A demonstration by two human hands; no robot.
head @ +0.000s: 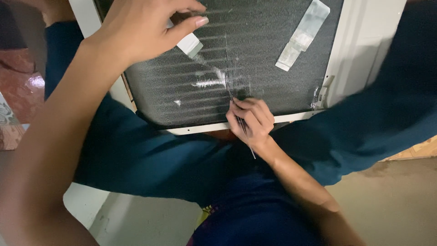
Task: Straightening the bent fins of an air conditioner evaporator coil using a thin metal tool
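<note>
A dark finned panel [264, 54] in a white frame [200, 129] rests across my lap, with bent, whitish scratched spots near its middle. My right hand [251, 120] pinches a thin metal tool [236, 109] whose tip touches the fins at the panel's lower edge. My left hand [141, 27] reaches in from the upper left and pinches a small white strip [190, 44] lying against the fins. A longer silvery tape strip [302, 34] is stuck on the panel's upper right.
My legs in dark blue cloth [150, 155] lie under the panel. A beige floor [391, 205] shows at the lower right, and patterned reddish fabric [18, 86] sits at the left edge.
</note>
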